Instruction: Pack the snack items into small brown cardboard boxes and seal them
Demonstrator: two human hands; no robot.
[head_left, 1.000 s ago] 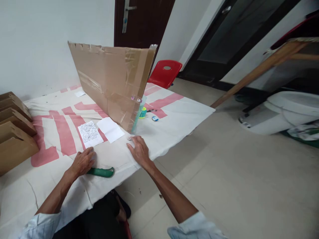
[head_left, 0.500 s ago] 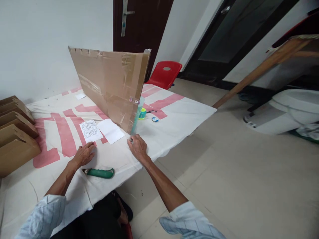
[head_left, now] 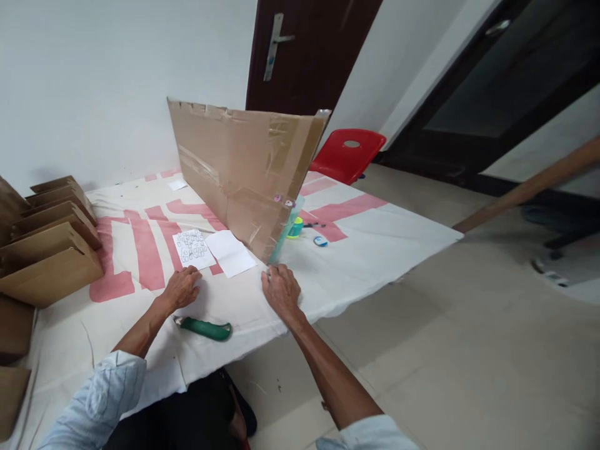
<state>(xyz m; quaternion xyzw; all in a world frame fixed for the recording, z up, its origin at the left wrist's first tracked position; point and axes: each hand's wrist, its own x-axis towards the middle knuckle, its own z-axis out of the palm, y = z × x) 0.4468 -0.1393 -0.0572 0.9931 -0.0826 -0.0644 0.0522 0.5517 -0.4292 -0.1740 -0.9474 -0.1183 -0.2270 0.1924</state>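
Observation:
My left hand (head_left: 182, 288) rests on the cloth-covered table, fingers loosely bent and apart, holding nothing. Just beyond its fingertips lies a white sheet covered in small drawn shapes (head_left: 192, 249). Beside that is a blank white sheet (head_left: 231, 254), nearer my right hand (head_left: 282, 290). The fingers of that hand are curled on the cloth around something small, mostly hidden. It is close to the lower corner of a large upright cardboard panel (head_left: 239, 165). Between my wrists and the table's near edge lies a green-handled tool (head_left: 206, 328), its working end hardly visible.
Several open cardboard boxes (head_left: 56, 250) stand in a row at the left. Behind the panel's right edge are a yellow-green tape roll (head_left: 295, 229), a dark pen-like item (head_left: 314, 225) and a small blue-and-white round object (head_left: 320, 241). A red chair (head_left: 349, 153) stands beyond the table.
The view has turned left, so the table's things appear farther right and more boxes show. Both hands stay nearly where they were on the cloth.

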